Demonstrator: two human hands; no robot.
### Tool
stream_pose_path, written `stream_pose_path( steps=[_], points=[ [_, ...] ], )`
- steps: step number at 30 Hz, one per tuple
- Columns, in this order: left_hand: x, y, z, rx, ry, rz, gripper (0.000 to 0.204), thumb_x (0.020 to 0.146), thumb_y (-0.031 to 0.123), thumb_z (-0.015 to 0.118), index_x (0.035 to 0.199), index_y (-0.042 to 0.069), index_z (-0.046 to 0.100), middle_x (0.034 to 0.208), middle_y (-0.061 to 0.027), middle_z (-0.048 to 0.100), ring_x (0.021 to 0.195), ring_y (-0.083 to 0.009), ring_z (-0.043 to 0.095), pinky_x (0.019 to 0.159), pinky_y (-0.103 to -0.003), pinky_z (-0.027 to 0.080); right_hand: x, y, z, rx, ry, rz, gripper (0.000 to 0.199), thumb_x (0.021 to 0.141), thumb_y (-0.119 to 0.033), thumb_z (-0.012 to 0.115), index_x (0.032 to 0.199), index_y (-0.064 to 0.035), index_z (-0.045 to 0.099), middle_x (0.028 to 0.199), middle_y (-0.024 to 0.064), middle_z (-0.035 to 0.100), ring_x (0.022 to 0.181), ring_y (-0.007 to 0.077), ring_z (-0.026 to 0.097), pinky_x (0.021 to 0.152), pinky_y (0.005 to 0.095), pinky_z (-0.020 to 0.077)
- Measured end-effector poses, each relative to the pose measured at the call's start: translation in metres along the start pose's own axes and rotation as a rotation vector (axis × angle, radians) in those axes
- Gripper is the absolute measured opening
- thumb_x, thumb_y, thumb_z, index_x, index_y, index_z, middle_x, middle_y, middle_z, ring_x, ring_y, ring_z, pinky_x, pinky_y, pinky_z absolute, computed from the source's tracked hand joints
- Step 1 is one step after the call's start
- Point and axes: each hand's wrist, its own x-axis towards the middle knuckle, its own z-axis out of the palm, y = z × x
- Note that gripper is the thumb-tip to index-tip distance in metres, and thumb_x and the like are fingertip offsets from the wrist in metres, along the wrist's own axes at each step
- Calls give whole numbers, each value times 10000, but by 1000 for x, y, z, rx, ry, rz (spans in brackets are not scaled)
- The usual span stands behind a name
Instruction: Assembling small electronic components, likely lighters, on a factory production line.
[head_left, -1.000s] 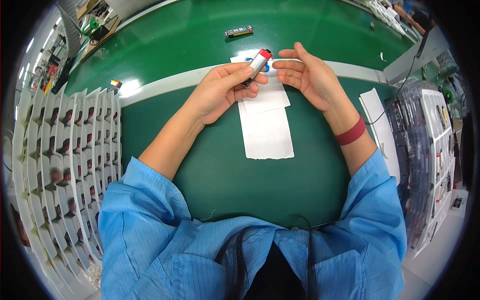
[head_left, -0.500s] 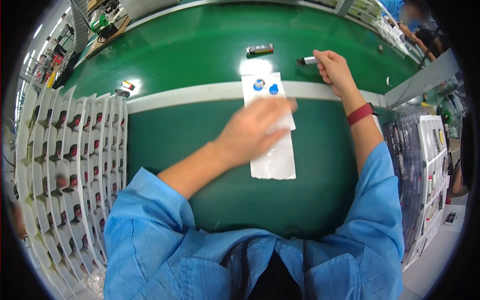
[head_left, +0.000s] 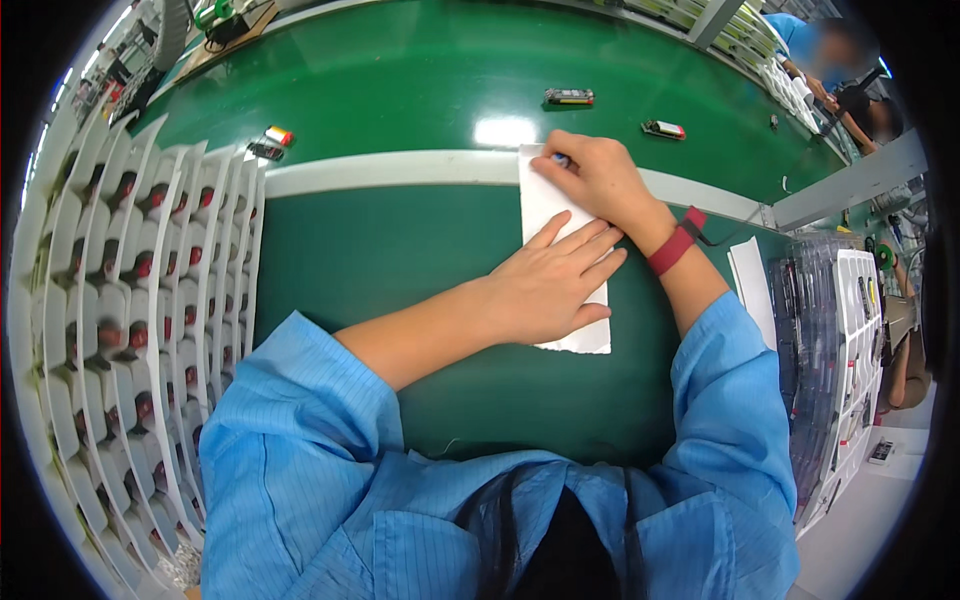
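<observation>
A strip of white paper (head_left: 537, 200) lies across the pale rail and the dark green surface in front of me. My left hand (head_left: 550, 280) rests flat on it, fingers spread, holding nothing. At the paper's far end my right hand (head_left: 600, 180) is closed, thumb and fingers around a small blue piece (head_left: 562, 160) that is mostly hidden. Beyond it on the green surface lies a small slim device (head_left: 663, 129) with a white and red side. Another slim dark device (head_left: 569, 97) sits farther left.
Upright stacked white trays (head_left: 170, 300) with red and black parts stand at my left. Two small parts (head_left: 272, 143) lie past them. Clear and white trays (head_left: 850, 340) are at my right, beside a white sheet (head_left: 752, 285). A co-worker (head_left: 835, 60) sits far right.
My right hand has put the slim device down on the green surface and come left to the blue piece on the paper. My left hand has settled flat on the paper.
</observation>
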Motion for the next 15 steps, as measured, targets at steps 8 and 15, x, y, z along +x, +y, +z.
stream_pose_path(
  steps=[8,15],
  points=[
    [-14,40,11,-7,-30,147,583,862,434,455,1316,82,355,1392,-171,268,1313,-279,225,1063,-471,151,-120,34,-76,-286,236,601,232,810,-255,611,804,-33,544,598,137,547,527,268,547,516,349,442],
    [-5,49,0,-353,301,233,462,787,239,608,1190,56,476,1238,-155,432,1154,-306,409,985,-456,298,-120,-15,-63,-359,389,239,278,778,-202,623,992,-37,557,1117,158,515,993,293,506,797,366,415]
  ],
)
